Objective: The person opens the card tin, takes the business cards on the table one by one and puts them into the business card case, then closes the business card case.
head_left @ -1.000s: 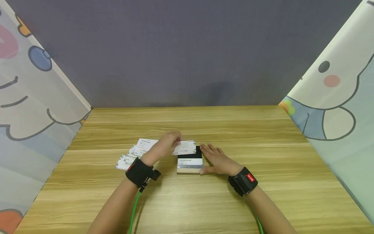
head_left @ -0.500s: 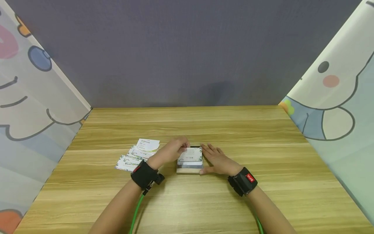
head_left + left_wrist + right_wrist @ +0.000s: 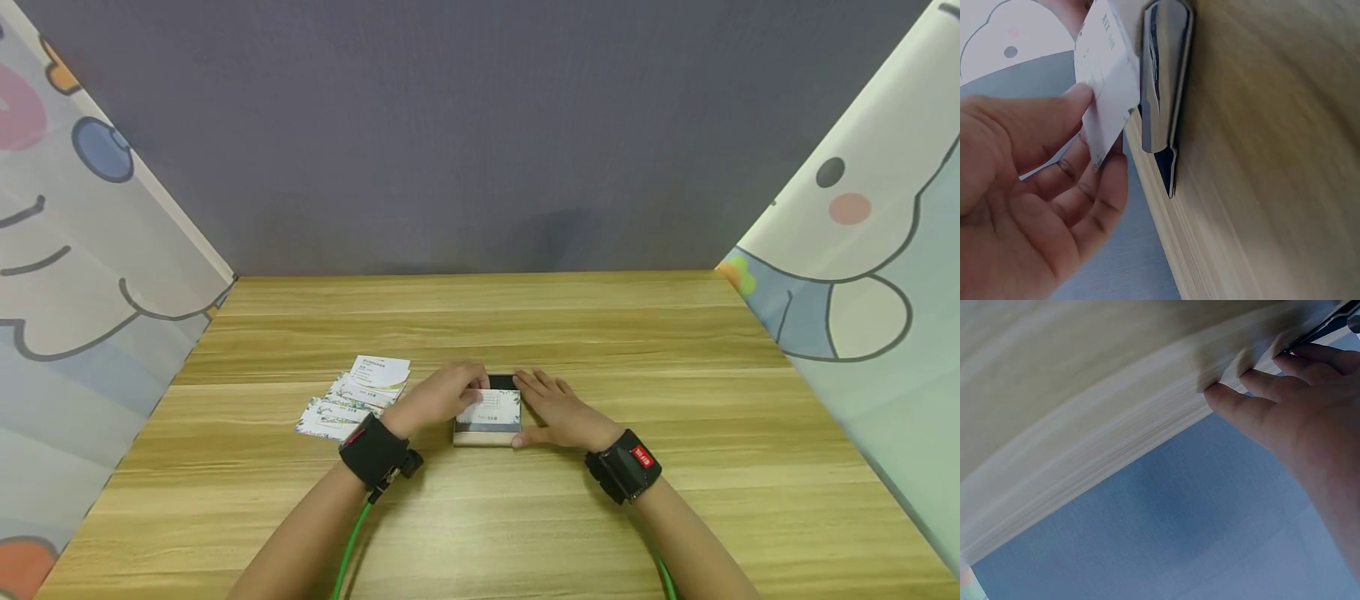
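Note:
A white business card [image 3: 497,407] with leafy corners is pinched between thumb and fingers of my left hand [image 3: 444,393]. It overlaps the lower half of a business card case [image 3: 486,440], which has a dark inside and a shiny front pocket. In the left wrist view, the card [image 3: 1109,78] stands tilted against the case's metal pocket [image 3: 1161,94], with the thumb on its printed face. My right hand [image 3: 561,413] lies along the case's right side, fingers extended and thumb by the lower corner. In the right wrist view, its fingertips touch the table beside the dark case edge.
Several more business cards [image 3: 352,398] lie fanned out on the wooden table [image 3: 600,325], left of the case and close to the left wrist. A grey panel [image 3: 480,142] closes off the back. Green cables [image 3: 349,546] trail from both wristbands.
My left hand has carried the card rightward over the case, then down toward its front pocket, covering the white card that showed there. The right hand has stayed in place.

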The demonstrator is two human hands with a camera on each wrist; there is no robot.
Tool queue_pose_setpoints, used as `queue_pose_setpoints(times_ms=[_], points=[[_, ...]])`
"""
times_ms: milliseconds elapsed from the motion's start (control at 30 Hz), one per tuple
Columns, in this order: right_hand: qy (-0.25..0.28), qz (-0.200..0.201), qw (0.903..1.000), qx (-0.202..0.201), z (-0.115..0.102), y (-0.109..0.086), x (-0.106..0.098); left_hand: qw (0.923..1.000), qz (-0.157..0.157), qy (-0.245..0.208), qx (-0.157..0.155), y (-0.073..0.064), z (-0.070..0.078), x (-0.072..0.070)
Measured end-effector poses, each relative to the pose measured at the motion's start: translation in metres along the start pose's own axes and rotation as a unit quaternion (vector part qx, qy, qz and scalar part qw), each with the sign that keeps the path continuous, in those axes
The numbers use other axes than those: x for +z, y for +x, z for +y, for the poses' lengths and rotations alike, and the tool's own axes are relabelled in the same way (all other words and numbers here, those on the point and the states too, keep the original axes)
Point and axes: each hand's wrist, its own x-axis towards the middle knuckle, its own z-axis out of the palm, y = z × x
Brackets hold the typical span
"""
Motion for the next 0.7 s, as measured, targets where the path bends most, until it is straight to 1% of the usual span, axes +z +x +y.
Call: queue_pose_setpoints(times_ms=[167, 267, 500, 700], points=[[-0.001, 0.000, 1.0000, -0.001, 0.0004, 0.0002, 0.0005, 0.9995, -0.029, -0.001, -0.011, -0.0024, 0.0012, 0.0013], [-0.004, -0.001, 1.0000, -0.003, 0.0009, 0.0007, 0.0011, 0.9992, -0.037, -0.004, -0.016, -0.0041, 0.0016, 0.0026], [-0.007, 0.001, 1.0000, -0.004, 0.0014, 0.0013, 0.0014, 0.9990, -0.039, 0.012, -0.015, -0.0058, 0.0015, 0.0062], [-0.013, 0.002, 0.9999, -0.006, 0.0026, 0.0017, 0.0019, 0.9990, -0.039, 0.019, -0.009, -0.0058, 0.0028, 0.0053]])
